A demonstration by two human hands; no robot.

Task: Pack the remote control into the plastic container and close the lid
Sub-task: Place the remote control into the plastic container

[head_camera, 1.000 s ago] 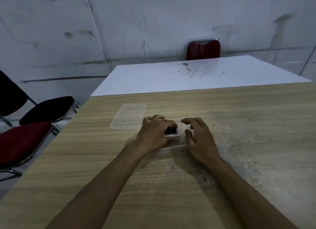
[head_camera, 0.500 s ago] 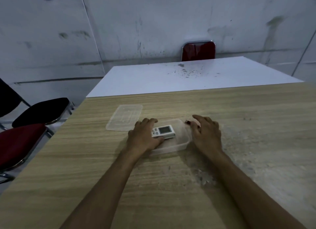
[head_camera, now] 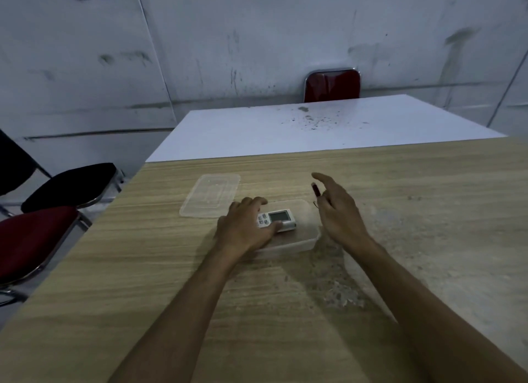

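We rest the left hand (head_camera: 245,229) on the remote control (head_camera: 276,222), light and rigid, inside the thin, flexible plastic container (head_camera: 307,234) on the desk (head_camera: 428,211); the right hand (head_camera: 340,211) hovers open; the lid (head_camera: 211,195), far-left, is best gripped by its edges.

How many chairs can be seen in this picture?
3. A red chair stands behind the white table. A black chair and a second red chair stand left of the wooden table. Others may be hidden.
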